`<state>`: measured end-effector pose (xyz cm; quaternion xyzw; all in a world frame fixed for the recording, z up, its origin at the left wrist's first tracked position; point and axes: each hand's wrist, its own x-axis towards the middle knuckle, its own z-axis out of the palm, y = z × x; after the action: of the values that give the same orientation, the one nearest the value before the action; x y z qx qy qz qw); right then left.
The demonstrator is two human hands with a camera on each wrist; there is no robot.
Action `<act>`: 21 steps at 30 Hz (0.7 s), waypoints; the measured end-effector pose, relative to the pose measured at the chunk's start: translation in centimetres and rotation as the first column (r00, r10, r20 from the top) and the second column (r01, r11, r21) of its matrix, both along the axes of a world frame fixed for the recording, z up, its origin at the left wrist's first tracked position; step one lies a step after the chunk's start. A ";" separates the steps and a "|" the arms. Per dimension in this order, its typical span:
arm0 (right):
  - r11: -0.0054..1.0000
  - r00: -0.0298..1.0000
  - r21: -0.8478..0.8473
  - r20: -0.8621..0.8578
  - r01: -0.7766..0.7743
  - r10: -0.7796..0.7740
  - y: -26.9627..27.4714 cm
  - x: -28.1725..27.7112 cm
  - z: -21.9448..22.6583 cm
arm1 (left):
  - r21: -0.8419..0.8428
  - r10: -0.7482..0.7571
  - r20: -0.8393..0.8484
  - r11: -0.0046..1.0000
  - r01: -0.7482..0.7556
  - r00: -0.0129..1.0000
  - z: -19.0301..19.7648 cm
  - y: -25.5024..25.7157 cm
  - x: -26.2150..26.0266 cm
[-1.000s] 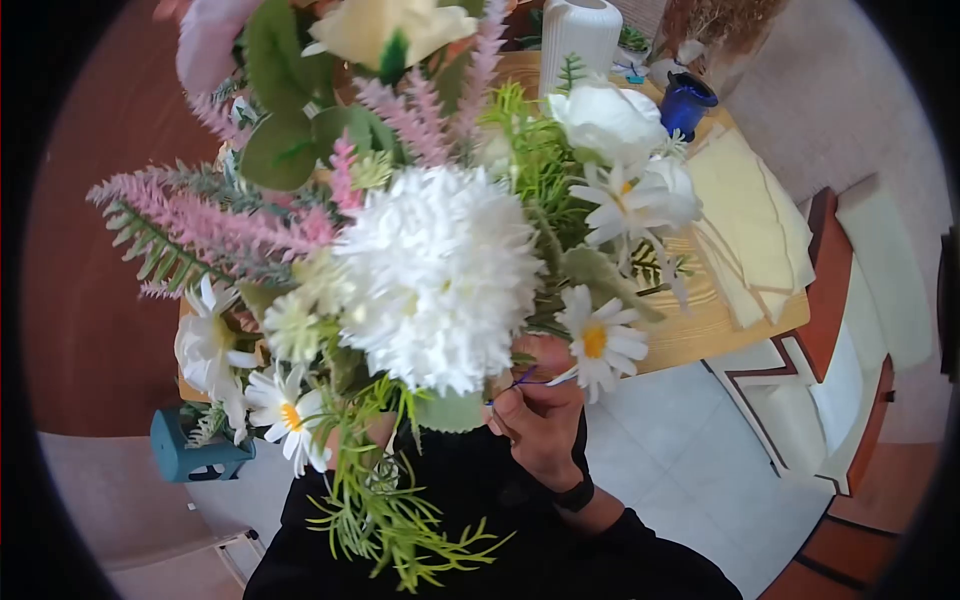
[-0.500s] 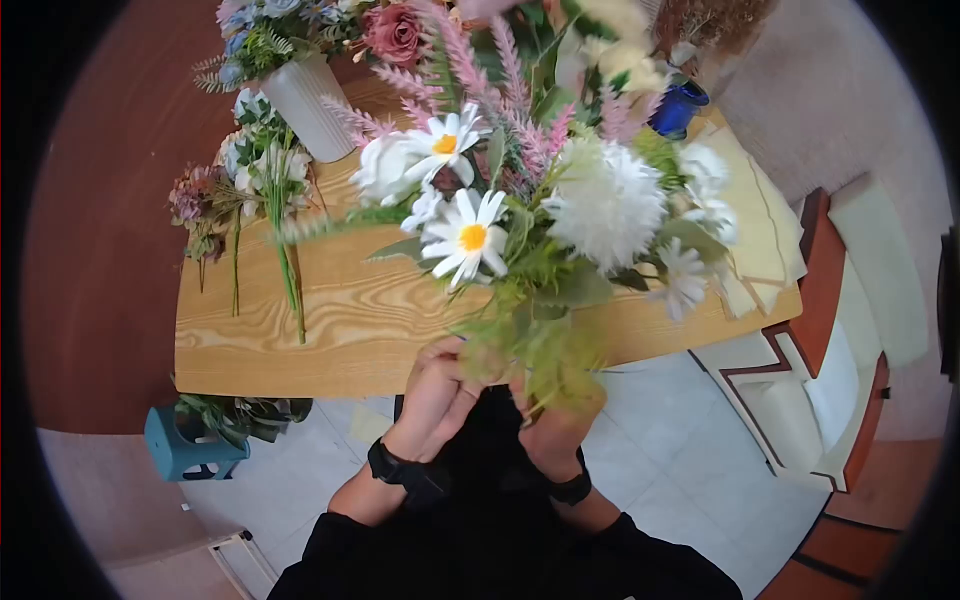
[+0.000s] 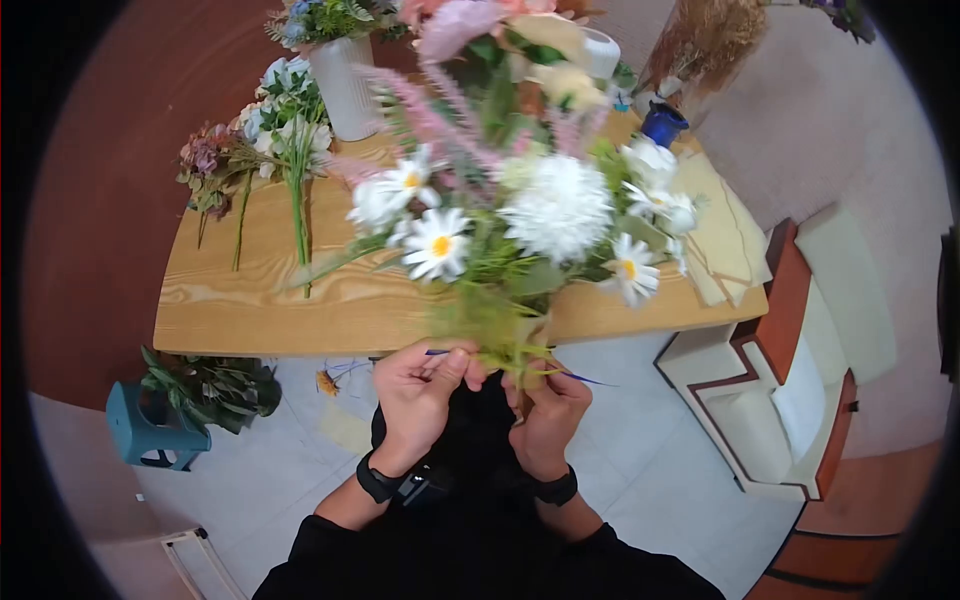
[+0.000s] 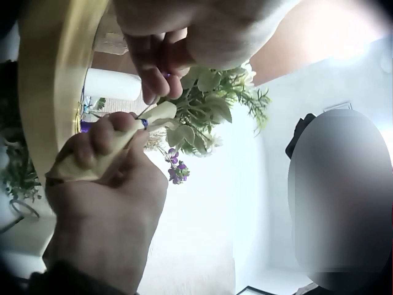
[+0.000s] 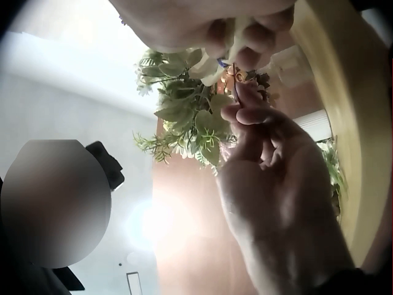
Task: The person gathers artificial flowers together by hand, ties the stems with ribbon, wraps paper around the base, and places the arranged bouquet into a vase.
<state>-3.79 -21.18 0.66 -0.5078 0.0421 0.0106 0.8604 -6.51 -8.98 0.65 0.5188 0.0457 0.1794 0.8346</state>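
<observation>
A large bouquet of artificial flowers, with white daisies, a white pompom bloom and pink sprigs, stands upright in front of me. My right hand grips its stems, which are wrapped in cream paper. Around the top of this wrap runs a thin purple-blue tie. Between thumb and fingertips, my left hand pinches one end of the tie, drawn out to the left. Its other end sticks out beyond the right hand in the head view. Green sprigs partly cover the right fingers there.
On the wooden table lie loose flower stems, a ribbed white vase with flowers, a blue pot and cream sheets. A teal stool stands at the lower left, a pale sofa at the right.
The bouquet first filled the view close to my head; it is now lower and farther off, above the table's front edge. My left hand, mostly hidden at first, has come into view holding the tie.
</observation>
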 end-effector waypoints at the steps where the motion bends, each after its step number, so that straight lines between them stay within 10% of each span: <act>1: 1.000 1.000 0.013 -0.001 -0.022 0.022 -0.3 0.0 -0.2 | 0.023 -0.055 0.041 0.998 0.055 0.998 0.1 0.0 0.0; 4: 0.996 0.996 0.032 -0.039 -0.083 0.084 -0.6 -0.3 -0.5 | -0.311 -0.040 -0.031 0.950 0.028 0.999 1.4 -0.8 0.0; 8: 0.990 0.987 0.075 -0.094 -0.121 0.128 -0.2 -0.6 -0.9 | -0.148 -0.267 -0.036 0.954 0.259 0.963 -2.3 -1.1 -1.3; 21: 0.984 0.964 0.112 -0.210 -0.141 0.162 0.0 -0.6 -1.4 | -0.049 -0.178 -0.060 0.983 0.176 0.982 -2.7 0.3 -1.1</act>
<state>-4.40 -21.15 -0.76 -0.4635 0.0968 0.1342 0.8705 -7.59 -8.70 -2.06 0.5083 0.0300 0.0867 0.8563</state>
